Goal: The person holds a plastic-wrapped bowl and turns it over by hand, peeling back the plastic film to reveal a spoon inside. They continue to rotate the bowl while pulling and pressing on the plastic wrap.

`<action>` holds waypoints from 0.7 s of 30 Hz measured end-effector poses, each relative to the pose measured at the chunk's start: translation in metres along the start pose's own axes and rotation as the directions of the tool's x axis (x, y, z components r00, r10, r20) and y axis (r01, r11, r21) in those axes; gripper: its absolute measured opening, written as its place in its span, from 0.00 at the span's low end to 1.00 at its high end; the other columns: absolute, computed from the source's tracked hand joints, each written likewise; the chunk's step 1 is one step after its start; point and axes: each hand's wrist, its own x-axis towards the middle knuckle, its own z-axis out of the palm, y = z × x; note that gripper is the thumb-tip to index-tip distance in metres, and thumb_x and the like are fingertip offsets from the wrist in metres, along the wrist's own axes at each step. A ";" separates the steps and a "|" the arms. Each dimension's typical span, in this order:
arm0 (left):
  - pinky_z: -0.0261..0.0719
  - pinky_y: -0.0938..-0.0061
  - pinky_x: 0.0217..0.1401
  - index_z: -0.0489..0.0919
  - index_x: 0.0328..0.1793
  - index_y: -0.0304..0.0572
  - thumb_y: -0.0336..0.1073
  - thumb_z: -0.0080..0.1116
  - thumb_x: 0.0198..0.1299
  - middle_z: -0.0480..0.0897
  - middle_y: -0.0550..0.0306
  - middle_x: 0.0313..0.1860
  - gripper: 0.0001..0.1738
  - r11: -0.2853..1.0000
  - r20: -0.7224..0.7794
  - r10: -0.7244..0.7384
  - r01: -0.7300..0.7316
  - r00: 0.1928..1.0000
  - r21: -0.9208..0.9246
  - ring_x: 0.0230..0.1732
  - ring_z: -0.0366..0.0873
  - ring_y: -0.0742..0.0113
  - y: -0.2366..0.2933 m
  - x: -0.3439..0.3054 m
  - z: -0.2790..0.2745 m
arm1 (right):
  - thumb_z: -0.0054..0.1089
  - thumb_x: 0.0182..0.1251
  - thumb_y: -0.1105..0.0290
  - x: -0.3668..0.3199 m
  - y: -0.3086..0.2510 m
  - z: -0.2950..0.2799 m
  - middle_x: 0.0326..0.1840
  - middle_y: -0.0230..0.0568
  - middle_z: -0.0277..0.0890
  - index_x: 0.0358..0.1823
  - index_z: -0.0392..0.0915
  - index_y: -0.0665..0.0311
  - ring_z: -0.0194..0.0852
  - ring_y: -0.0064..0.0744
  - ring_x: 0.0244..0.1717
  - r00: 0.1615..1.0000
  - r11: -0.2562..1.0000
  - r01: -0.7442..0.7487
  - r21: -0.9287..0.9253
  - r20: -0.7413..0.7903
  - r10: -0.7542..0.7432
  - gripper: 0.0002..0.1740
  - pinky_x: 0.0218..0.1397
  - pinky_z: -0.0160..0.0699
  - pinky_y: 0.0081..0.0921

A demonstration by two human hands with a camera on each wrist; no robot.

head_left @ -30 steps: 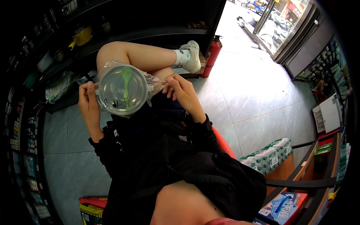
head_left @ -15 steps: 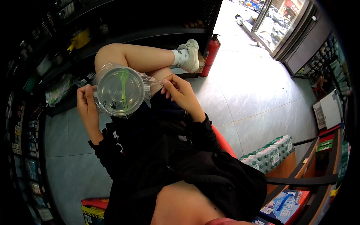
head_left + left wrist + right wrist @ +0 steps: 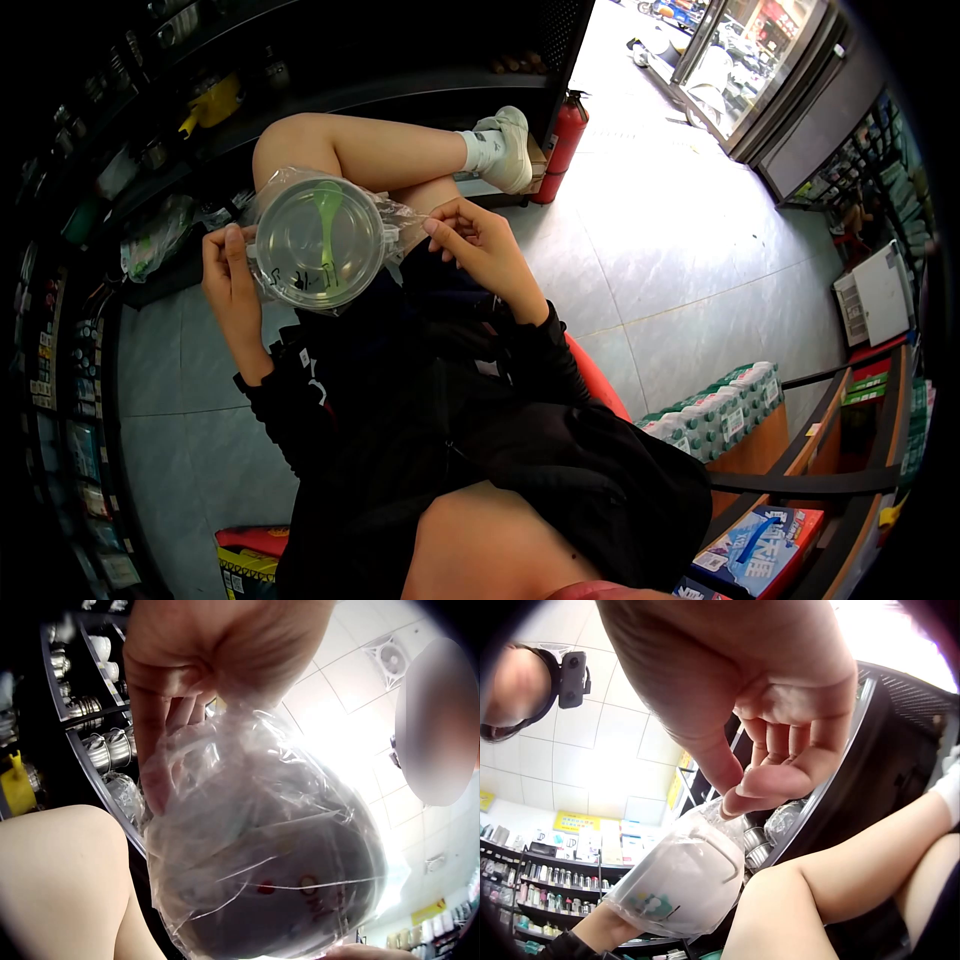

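Note:
A round lidded bowl (image 3: 290, 225) with side handles is held over the lap inside a clear plastic bag (image 3: 402, 218). A green spoon (image 3: 327, 222) shows at its see-through lid, which bears dark handwritten marks. My left hand (image 3: 232, 295) grips the bowl at its left handle through the bag, thumb on top; in the left wrist view the plastic (image 3: 240, 825) bunches up at the fingers. On the other side my right hand (image 3: 488, 255) pinches the bag's drawn-out end between thumb and forefinger. The right wrist view shows the white bowl wall (image 3: 694, 881) with a green print.
Crossed legs (image 3: 375, 150) lie just beyond the bowl. A dark shelf (image 3: 400, 95) with a yellow pot (image 3: 215, 103) runs along the far side. There is a red fire extinguisher (image 3: 565, 145) by the doorway. Packed bottles (image 3: 725, 410) stand at the right.
My right hand has shifted slightly left toward the bowl, still pinching the bag. The bowl and my left hand have moved a little left in view.

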 end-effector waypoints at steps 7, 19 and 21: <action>0.63 0.86 0.42 0.73 0.39 0.39 0.46 0.47 0.72 0.75 0.67 0.35 0.17 0.999 0.003 -0.035 0.035 0.999 0.031 0.35 0.64 0.81 0.006 -0.001 0.001 | 0.57 0.69 0.62 0.000 0.001 0.000 0.26 0.28 0.76 0.42 0.77 0.65 0.68 0.12 0.25 1.000 1.000 0.015 0.012 0.015 -0.015 0.13 0.27 0.62 0.10; 0.64 0.84 0.44 0.72 0.40 0.40 0.46 0.47 0.72 0.75 0.66 0.36 0.16 1.000 0.024 -0.013 0.013 1.000 -0.005 0.38 0.66 0.80 0.002 -0.001 0.001 | 0.56 0.70 0.62 0.000 0.000 0.000 0.25 0.29 0.75 0.41 0.78 0.66 0.67 0.13 0.24 0.998 0.999 0.046 -0.013 0.036 -0.045 0.13 0.27 0.64 0.11; 0.65 0.85 0.41 0.74 0.41 0.39 0.45 0.48 0.71 0.80 0.63 0.36 0.16 1.000 0.009 0.016 -0.016 1.000 -0.006 0.35 0.68 0.81 0.000 0.000 0.002 | 0.56 0.70 0.62 0.000 -0.001 0.000 0.25 0.29 0.76 0.40 0.78 0.66 0.67 0.13 0.24 0.998 0.999 0.046 -0.011 0.035 -0.046 0.13 0.28 0.64 0.11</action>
